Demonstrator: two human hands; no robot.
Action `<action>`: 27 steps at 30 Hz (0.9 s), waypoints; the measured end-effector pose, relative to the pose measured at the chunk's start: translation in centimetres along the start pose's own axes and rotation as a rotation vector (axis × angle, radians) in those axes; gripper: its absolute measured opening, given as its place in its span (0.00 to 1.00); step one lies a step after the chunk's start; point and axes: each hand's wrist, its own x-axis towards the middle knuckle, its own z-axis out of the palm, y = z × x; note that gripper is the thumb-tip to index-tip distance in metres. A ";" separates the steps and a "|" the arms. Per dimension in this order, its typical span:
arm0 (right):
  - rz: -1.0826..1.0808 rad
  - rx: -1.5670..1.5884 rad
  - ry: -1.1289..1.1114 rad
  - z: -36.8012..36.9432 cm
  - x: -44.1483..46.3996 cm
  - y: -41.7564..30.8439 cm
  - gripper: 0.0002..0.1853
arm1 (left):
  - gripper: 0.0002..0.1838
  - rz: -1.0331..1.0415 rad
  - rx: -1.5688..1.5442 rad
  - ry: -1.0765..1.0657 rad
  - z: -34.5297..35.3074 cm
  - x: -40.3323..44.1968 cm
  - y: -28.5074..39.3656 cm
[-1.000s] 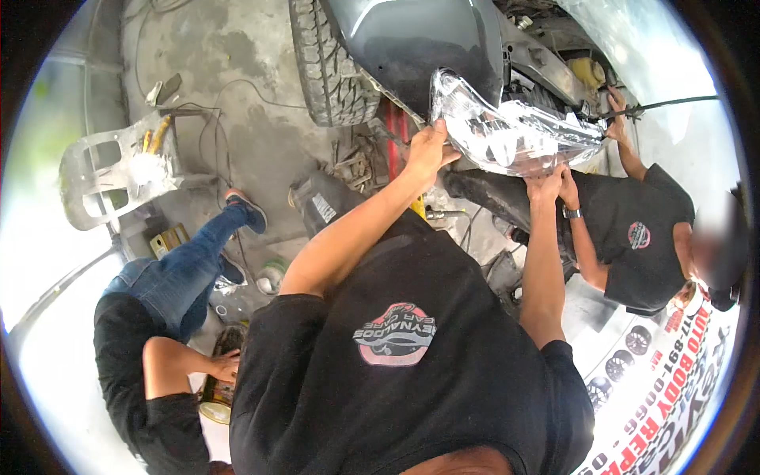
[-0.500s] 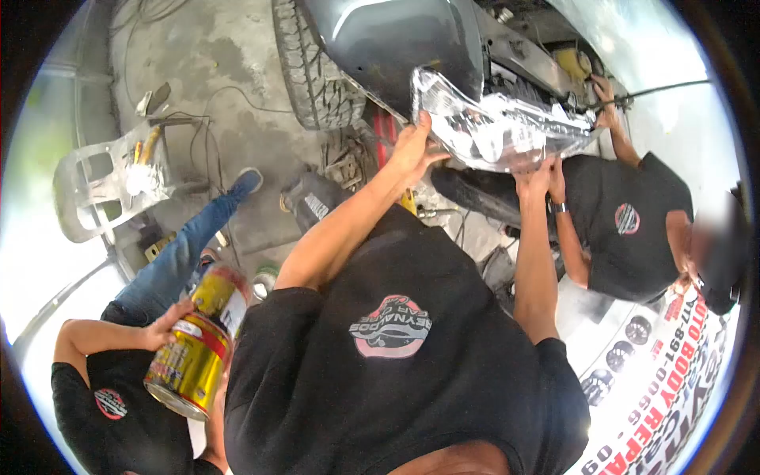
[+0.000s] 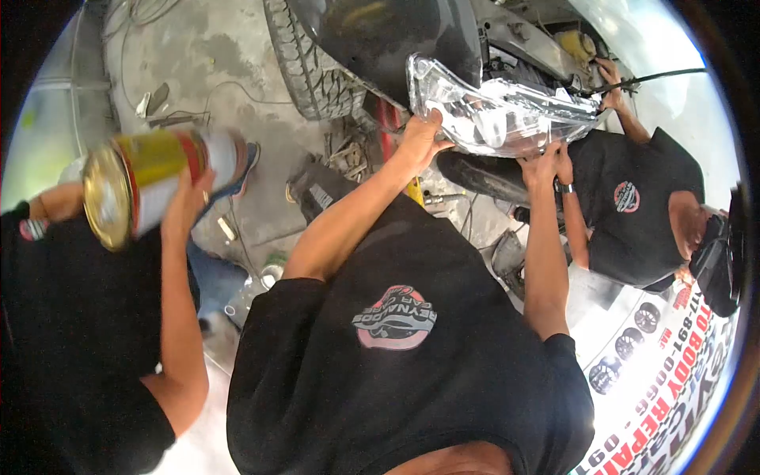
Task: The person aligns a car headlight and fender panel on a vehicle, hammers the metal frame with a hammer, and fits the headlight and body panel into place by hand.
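Observation:
A clear car headlight (image 3: 495, 119) sits at the front corner of a dark grey fender (image 3: 388, 43). My left hand (image 3: 421, 141) grips its left end, thumb on the edge and fingers curled below. Under its lower edge, my right hand (image 3: 538, 168) is closed on the rim, with some fingertips hidden. Right beside it, a co-worker's hand (image 3: 564, 166) with a wristwatch also touches the lower edge. That co-worker's other hand (image 3: 609, 75) reaches toward the front of the car.
A tire (image 3: 305, 71) stands left of the fender. On my left, another person holds a large yellow metal can (image 3: 154, 162), blurred by motion. Cables and small parts lie on the concrete floor (image 3: 222, 59). A printed banner (image 3: 657, 380) spreads at lower right.
The person on the left has come closer and raised the cans, now nearly level. My hands stay on the headlight, which sits slightly higher in view.

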 end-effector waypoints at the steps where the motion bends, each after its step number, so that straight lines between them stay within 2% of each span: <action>1: 0.005 -0.050 0.005 0.5 -0.7 -0.4 0.41 | 0.31 -0.017 -0.002 0.037 -0.1 0.1 -0.1; 4: 0.021 -0.007 0.038 2.0 -1.9 -1.3 0.41 | 0.27 -0.013 -0.020 0.064 0.4 -0.2 0.1; 9: -0.022 0.019 -0.007 0.2 -1.1 -0.2 0.42 | 0.21 -0.013 -0.014 0.069 2.0 -0.8 1.4; 11: 0.002 -0.096 -0.134 -1.8 -0.9 0.1 0.51 | 0.21 -0.022 -0.018 0.069 2.1 -1.1 1.5; 14: -0.069 -0.157 -0.206 -1.6 -3.0 0.4 0.55 | 0.21 -0.064 -0.018 0.079 1.1 -0.7 1.2; 15: -0.149 -0.115 -0.170 -0.7 -4.0 0.9 0.58 | 0.22 -0.062 -0.033 0.073 0.6 -0.5 1.1; 18: -0.199 -0.057 -0.122 0.5 -5.3 1.4 0.60 | 0.22 -0.088 -0.018 0.116 1.5 -0.7 1.8; 22: -0.175 -0.103 -0.031 1.6 -5.7 1.3 0.61 | 0.26 -0.094 -0.045 0.023 0.3 -0.1 1.5; 25: -0.189 -0.086 -0.046 1.8 -6.1 1.2 0.61 | 0.33 -0.149 -0.008 0.010 0.0 -0.3 1.6; 27: -0.191 -0.082 -0.033 1.7 -6.1 1.1 0.62 | 0.34 -0.183 0.045 -0.022 -0.1 -0.6 2.2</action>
